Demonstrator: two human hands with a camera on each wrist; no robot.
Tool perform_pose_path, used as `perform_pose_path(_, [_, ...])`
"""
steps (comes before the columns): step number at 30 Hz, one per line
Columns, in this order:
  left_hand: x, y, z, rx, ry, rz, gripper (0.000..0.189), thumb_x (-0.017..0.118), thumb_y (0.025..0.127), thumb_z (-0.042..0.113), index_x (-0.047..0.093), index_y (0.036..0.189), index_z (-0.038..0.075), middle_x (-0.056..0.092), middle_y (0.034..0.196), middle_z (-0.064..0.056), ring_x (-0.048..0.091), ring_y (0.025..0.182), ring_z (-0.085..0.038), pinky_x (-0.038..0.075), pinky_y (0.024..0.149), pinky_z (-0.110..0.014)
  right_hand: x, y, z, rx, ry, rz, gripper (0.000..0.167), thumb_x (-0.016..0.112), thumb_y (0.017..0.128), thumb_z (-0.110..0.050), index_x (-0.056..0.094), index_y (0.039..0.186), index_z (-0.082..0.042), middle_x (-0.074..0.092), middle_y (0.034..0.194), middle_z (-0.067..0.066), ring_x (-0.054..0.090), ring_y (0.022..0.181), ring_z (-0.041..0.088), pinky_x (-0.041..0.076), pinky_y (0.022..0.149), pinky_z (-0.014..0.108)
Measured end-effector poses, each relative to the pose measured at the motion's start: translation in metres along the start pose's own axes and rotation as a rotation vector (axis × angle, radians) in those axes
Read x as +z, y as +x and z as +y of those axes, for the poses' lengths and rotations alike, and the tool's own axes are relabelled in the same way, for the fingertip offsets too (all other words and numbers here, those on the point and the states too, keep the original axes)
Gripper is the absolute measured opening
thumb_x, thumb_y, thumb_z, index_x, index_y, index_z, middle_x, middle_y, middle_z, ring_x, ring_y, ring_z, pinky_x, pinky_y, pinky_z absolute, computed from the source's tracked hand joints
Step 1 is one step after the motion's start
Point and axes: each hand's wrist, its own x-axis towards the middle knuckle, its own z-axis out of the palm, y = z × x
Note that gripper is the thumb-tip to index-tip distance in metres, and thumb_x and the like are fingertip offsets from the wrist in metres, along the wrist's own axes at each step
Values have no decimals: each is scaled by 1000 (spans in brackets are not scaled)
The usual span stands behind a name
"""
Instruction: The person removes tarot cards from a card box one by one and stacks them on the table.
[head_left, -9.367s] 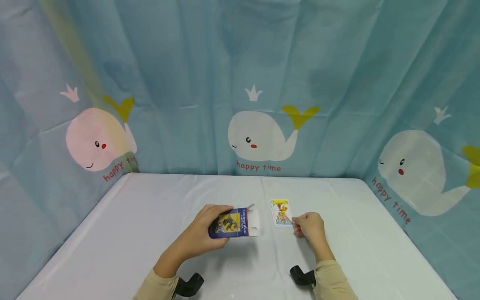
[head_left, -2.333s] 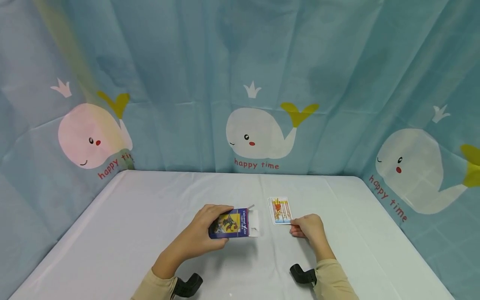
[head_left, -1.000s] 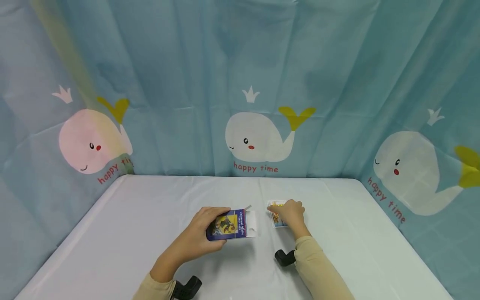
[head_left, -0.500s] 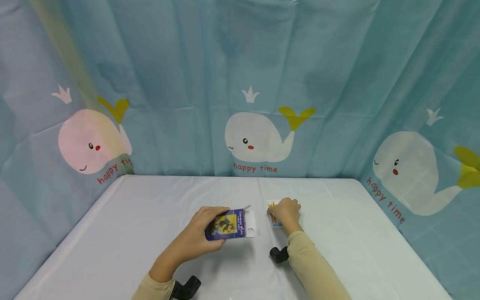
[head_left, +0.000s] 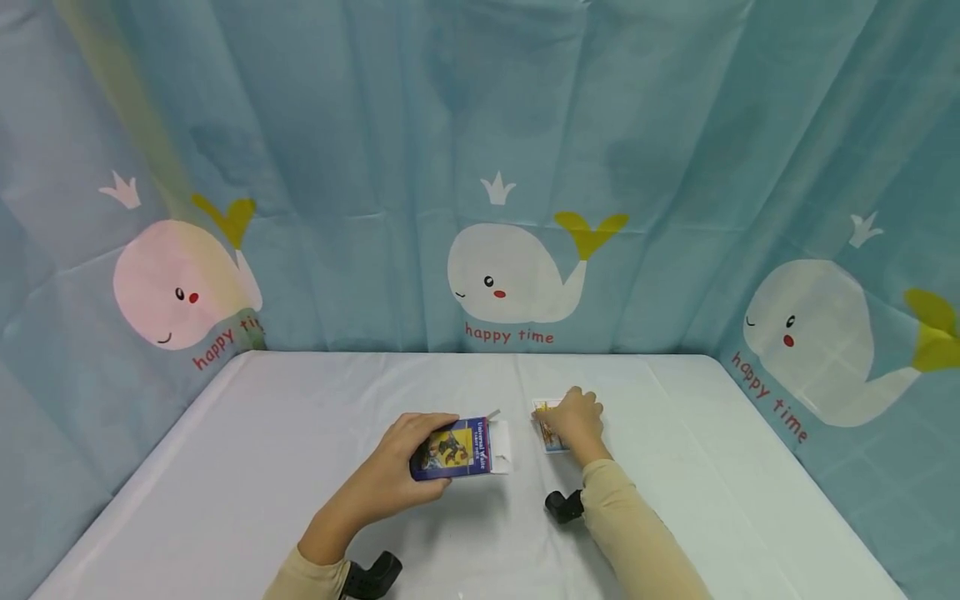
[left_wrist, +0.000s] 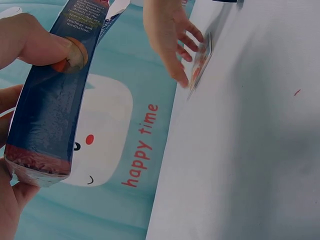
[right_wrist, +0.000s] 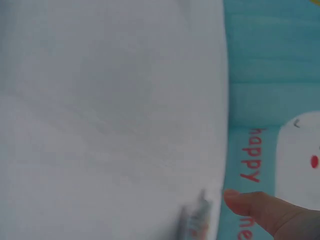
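Note:
In the head view my left hand grips a blue tarot card box above the table, its open white flap end facing right. The left wrist view shows the thumb pressed on the narrow side of the box. Right of the box, a small stack of picture cards lies face up on the table. My right hand hovers over the stack and covers much of it. In the left wrist view its fingers are spread loosely beside the cards; in the right wrist view the thumb stands apart from them.
A white cloth covers the table. Behind and at both sides hangs a blue curtain with whale prints. A black wrist mount sits at the left cuff and another mount at the right.
The right hand has gone from pinching at the stack's lower right corner to over the cards, its fingers now looser. Earlier the top card's picture changed. The left hand keeps the box in place.

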Motion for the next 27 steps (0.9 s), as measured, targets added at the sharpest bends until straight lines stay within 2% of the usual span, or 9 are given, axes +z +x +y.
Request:
perform_pose_path(4, [1,-1,1,-7,-10,1,72,82,76,18,53,142,23,56,136,5,45,120,-13,45,91,-37,-20,10,9,-181,-41,-140,76,83,77,-38,55,135,2,49,136,28,44,127,48,44,99,60])
perform_pose_path(7, [1,-1,1,-5,-9,-8,72,81,77,19,53,142,23,56,136,5,45,120,-12,45,91,-36,-32,19,17,-319,-106,-296,84,88,73,-35,52,141,-2,44,146,24,38,136,47,36,107,62])
perform_pose_path(9, [1,-1,1,-4,-3,-12,72,81,77,21,52,142,24,55,136,6,44,119,-12,45,91,-36,-37,22,22,-379,-163,-373,92,91,69,-34,49,145,-4,39,153,22,32,141,48,32,110,64])
perform_pose_path(12, [0,-1,1,-6,-1,-7,72,81,76,20,52,142,26,55,136,6,45,120,-12,45,91,-36,-40,25,24,-407,-194,-446,105,94,62,-33,42,149,-5,32,158,19,28,143,47,28,112,65])
perform_pose_path(17, [0,-3,0,-12,-7,-10,72,81,76,20,53,142,24,56,136,7,45,120,-12,45,92,-36,-36,26,23,-395,-217,-504,117,98,56,-31,37,153,-8,29,161,14,28,143,39,28,113,64])
perform_pose_path(23, [1,-3,1,-5,-8,-12,71,81,77,21,53,142,23,55,137,6,45,120,-11,45,92,-36,-31,29,20,-409,-294,-494,113,97,57,-26,39,152,-7,33,157,14,32,141,38,32,112,62])
perform_pose_path(27, [1,-2,2,2,-13,-11,72,81,76,19,53,142,23,55,136,6,45,119,-12,46,90,-35,-31,30,19,-390,-321,-499,111,97,58,-27,40,151,-7,34,156,14,32,140,37,32,112,61])
